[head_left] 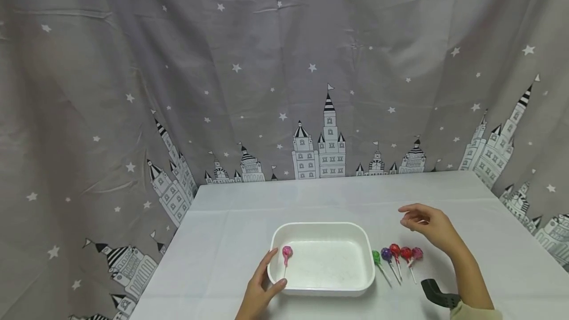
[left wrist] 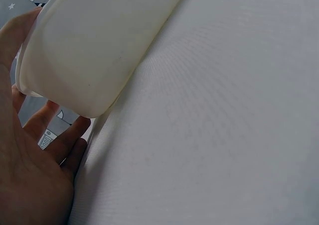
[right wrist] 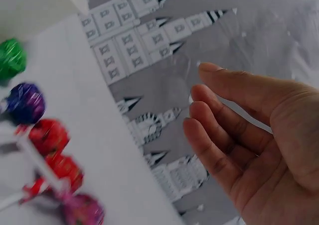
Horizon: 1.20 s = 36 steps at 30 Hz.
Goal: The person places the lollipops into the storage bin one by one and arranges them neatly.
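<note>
Left hand (head_left: 260, 290) pinching pink lollipop (head_left: 287, 253) (stick half hidden) at tub (head_left: 366, 270) rim, right hand (head_left: 428, 228) relaxed.

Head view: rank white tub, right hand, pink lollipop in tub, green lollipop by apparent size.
1. White tub
2. Right hand, though it hovers above the table, so nearness may enlarge it
3. Pink lollipop and green lollipop: look alike, no ranking
</note>
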Tool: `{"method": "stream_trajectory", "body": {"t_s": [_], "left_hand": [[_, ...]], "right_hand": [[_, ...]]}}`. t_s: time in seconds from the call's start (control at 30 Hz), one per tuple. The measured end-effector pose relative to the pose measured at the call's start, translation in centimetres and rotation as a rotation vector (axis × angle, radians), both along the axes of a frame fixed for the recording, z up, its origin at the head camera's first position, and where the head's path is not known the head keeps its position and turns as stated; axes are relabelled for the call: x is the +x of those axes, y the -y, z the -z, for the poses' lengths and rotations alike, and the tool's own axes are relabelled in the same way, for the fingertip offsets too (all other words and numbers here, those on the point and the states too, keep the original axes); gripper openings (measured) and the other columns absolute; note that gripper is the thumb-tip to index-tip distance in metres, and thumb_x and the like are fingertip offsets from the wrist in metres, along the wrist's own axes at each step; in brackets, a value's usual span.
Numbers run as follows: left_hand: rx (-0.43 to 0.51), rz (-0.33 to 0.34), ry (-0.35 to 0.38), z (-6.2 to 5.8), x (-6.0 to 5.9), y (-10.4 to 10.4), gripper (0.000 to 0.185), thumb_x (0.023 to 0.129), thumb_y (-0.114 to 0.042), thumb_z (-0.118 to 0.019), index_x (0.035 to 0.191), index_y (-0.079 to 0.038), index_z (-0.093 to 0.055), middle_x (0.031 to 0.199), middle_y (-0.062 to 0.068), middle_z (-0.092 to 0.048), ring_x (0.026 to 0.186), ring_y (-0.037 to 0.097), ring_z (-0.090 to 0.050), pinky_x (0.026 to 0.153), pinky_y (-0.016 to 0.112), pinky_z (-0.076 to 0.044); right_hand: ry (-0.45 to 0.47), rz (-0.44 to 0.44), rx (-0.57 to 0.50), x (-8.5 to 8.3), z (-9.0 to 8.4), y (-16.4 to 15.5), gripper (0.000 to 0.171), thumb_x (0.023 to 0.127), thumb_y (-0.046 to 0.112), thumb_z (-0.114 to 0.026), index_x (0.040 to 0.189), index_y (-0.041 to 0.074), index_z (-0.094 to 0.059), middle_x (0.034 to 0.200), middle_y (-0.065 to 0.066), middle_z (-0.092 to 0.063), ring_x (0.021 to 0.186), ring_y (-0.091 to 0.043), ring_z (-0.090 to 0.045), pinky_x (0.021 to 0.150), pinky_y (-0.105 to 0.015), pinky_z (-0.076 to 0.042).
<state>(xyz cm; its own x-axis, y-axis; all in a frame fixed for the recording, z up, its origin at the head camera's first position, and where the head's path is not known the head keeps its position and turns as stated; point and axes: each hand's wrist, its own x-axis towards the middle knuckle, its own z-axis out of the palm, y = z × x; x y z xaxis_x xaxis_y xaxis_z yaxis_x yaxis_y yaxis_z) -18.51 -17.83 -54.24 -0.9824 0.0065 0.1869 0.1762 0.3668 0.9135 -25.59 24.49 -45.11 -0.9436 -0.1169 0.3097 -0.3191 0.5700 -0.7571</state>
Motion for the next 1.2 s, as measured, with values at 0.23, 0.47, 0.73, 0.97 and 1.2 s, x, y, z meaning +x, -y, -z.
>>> {"method": "stream_trajectory", "body": {"t_s": [0.23,0.47,0.73,0.97,1.2], "left_hand": [[-0.013,0.009,-0.019,-0.2,0.0,0.1,0.067,0.079,-0.024,-0.073,0.137,-0.022,-0.042,0.145,0.020,-0.031,0.131,0.039,-0.027,0.105,0.052,-0.024],[-0.014,0.009,-0.019,-0.4,0.1,0.1,0.066,0.079,-0.023,-0.073,0.138,-0.020,-0.042,0.145,0.020,-0.031,0.131,0.040,-0.028,0.105,0.053,-0.023],[-0.006,0.014,-0.019,-0.1,0.0,0.1,0.066,0.079,-0.023,-0.073,0.138,-0.020,-0.042,0.145,0.016,-0.033,0.132,0.037,-0.028,0.105,0.050,-0.024],[-0.005,0.016,-0.022,0.2,0.0,0.1,0.066,0.079,-0.024,-0.073,0.138,-0.022,-0.042,0.145,0.016,-0.032,0.132,0.036,-0.028,0.106,0.050,-0.024],[-0.004,0.022,-0.025,0.1,0.0,0.2,0.066,0.079,-0.023,-0.073,0.138,-0.021,-0.042,0.146,0.014,-0.032,0.132,0.035,-0.027,0.106,0.049,-0.023]], "right_hand": [[0.038,0.071,-0.060,1.2,3.4,-2.5,0.032,0.085,0.019,-0.067,0.110,0.000,-0.062,0.089,-0.008,-0.066,0.072,-0.006,-0.060,0.058,-0.027,-0.054],[0.171,-0.011,-0.140,2.1,5.2,-3.3,0.034,0.086,0.010,-0.064,0.114,-0.009,-0.058,0.099,-0.022,-0.064,0.075,-0.013,-0.065,0.062,-0.029,-0.057],[0.297,0.121,-0.015,2.9,6.4,-2.6,0.046,0.082,0.026,-0.070,0.114,-0.005,-0.058,0.097,-0.017,-0.065,0.073,-0.014,-0.065,0.059,-0.025,-0.054],[0.284,0.217,0.096,3.2,6.5,-2.0,0.048,0.080,0.036,-0.071,0.107,-0.003,-0.062,0.089,-0.010,-0.068,0.070,-0.014,-0.063,0.064,-0.034,-0.048],[0.289,0.258,0.113,3.5,6.9,-1.8,0.047,0.078,0.036,-0.072,0.102,-0.004,-0.065,0.081,-0.006,-0.067,0.073,-0.018,-0.060,0.073,-0.048,-0.046]]}}
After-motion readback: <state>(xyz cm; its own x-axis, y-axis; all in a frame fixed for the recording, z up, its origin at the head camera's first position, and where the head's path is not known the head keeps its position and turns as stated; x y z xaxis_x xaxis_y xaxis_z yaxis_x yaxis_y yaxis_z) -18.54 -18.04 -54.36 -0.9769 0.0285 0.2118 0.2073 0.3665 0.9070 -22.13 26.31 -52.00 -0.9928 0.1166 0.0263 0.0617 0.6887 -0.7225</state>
